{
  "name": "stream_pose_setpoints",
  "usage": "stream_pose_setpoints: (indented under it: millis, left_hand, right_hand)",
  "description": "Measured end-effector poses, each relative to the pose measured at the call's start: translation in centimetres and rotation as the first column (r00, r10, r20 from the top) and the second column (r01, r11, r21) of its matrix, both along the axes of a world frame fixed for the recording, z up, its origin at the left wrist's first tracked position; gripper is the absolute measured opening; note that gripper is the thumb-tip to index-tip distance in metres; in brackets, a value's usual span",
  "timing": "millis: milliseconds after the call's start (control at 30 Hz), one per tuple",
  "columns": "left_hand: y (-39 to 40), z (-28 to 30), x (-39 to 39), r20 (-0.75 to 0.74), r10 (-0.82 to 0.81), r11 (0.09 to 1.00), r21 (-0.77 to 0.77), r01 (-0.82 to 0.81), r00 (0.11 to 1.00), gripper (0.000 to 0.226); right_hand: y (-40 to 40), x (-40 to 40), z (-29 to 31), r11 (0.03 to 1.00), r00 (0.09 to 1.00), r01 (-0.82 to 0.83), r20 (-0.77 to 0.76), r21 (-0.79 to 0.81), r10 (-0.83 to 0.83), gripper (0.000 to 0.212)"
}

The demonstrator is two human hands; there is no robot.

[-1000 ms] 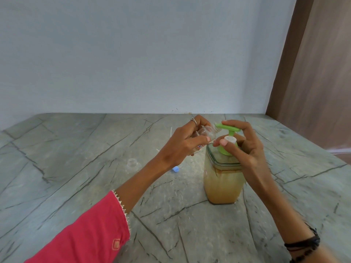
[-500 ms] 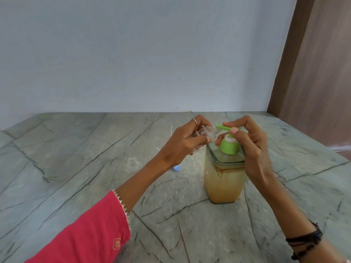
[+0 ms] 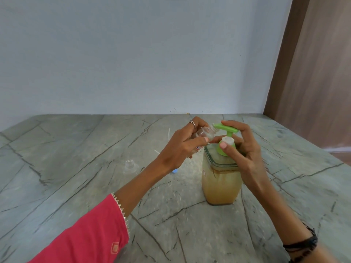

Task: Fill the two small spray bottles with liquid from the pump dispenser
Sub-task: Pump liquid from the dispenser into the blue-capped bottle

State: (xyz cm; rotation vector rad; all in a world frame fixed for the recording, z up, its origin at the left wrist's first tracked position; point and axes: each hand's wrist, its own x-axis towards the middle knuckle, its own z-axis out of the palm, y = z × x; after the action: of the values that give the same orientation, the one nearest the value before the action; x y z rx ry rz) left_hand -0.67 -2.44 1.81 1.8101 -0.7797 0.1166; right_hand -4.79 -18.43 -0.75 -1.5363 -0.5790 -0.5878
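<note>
Nearest the camera, a pump dispenser point(image 3: 221, 179) of amber liquid stands on the stone counter point(image 3: 76, 168), directly under the right hand point(image 3: 245, 150), whose fingers curl over the raised green pump head point(image 3: 226, 128). Just left of those fingers, the left hand point(image 3: 182, 147) pinches a small clear spray bottle point(image 3: 206, 132), its long axis tilted, mouth touching the spout tip. Farther left, well apart, the second bottle point(image 3: 130, 166) stands open and untouched beside a blue cap point(image 3: 175, 170).

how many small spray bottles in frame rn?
2. One clear bottle gripped in the left hand, mouth at the pump dispenser spout; the other bottle stands uncapped on the counter.
</note>
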Motion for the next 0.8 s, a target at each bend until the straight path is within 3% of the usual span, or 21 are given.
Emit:
stream_pose_setpoints:
  millis: [333, 800]
  left_hand:
    - [-0.4, -0.4, -0.3, 0.003, 0.000, 1.000, -0.012, 0.000, 1.000, 0.026]
    - [0.1, -0.6, 0.2, 0.037, -0.001, 1.000, 0.020, 0.000, 0.999, 0.019]
  right_hand:
    - [0.0, 0.2, 0.1, 0.999, 0.999, 0.035, -0.009, -0.028, -0.035, 0.041]
    - [0.1, 0.4, 1.6, 0.994, 0.990, 0.111, -0.085, 0.002, -0.110, 0.027]
